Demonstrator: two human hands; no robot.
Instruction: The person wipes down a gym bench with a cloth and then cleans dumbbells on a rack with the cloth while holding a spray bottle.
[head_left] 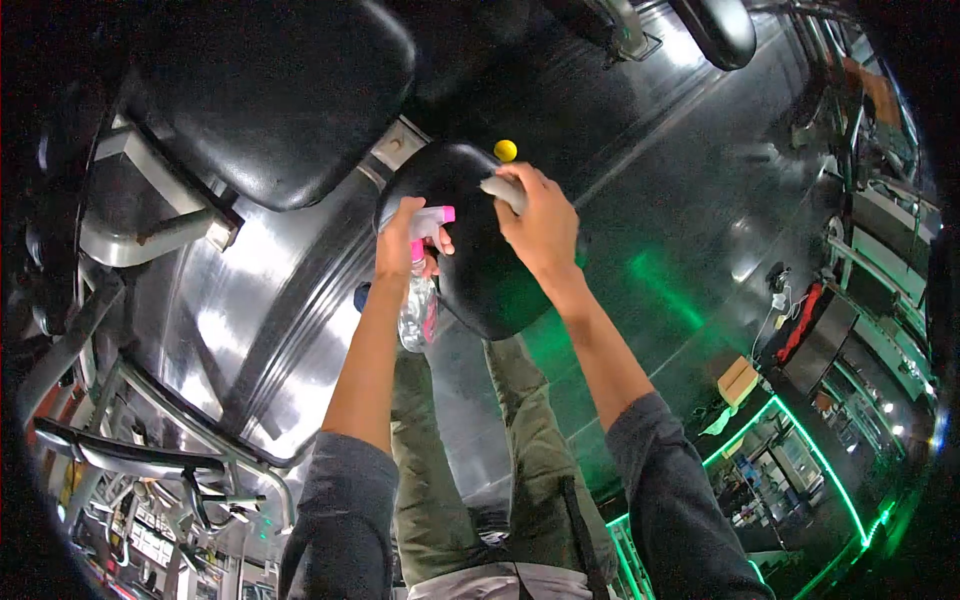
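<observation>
My left hand (398, 238) is wrapped round the neck of a spray bottle (418, 318) with a clear body and a pink and white trigger head. Its nozzle points right, over a black padded seat (470, 275). In my right hand (540, 222) is a bunched light grey cloth (508, 192), held over the upper right part of the same seat. Whether the cloth touches the padding I cannot tell. Just beyond the right hand, at the seat's far edge, sits a round yellow knob (505, 151).
A larger black pad (270, 90) on a grey metal frame (150, 240) stands at the upper left. Gym machine bars (130, 455) fill the lower left. At the right are a green-lit mirror frame (850, 510) and a cardboard box (738, 380). Dark shiny flooring (680, 210) lies between.
</observation>
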